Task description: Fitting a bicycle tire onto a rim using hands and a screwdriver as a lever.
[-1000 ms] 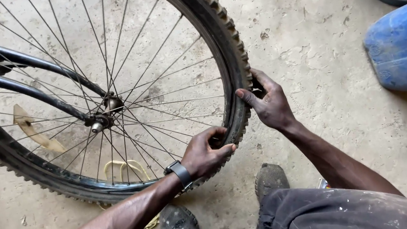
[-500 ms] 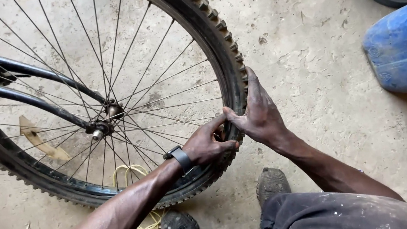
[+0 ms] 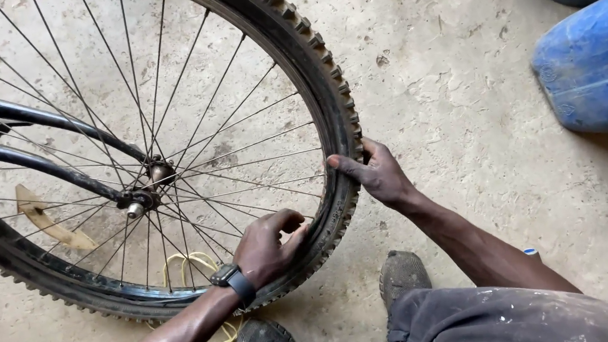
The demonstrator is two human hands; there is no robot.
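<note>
the left hand (image 3: 270, 247) and the right hand (image 3: 378, 175) both have their fingers closed on the knobby bike tire (image 3: 326, 88), low on the wheel (above the concrete floor (image 3: 460, 106)). the rubber looks stiff and bumpy, easiest to hold at its edge.

Knobbly matt rubber tyre (image 3: 331, 102), thin shiny metal spokes (image 3: 242, 136), rough concrete floor (image 3: 461, 128).
</note>
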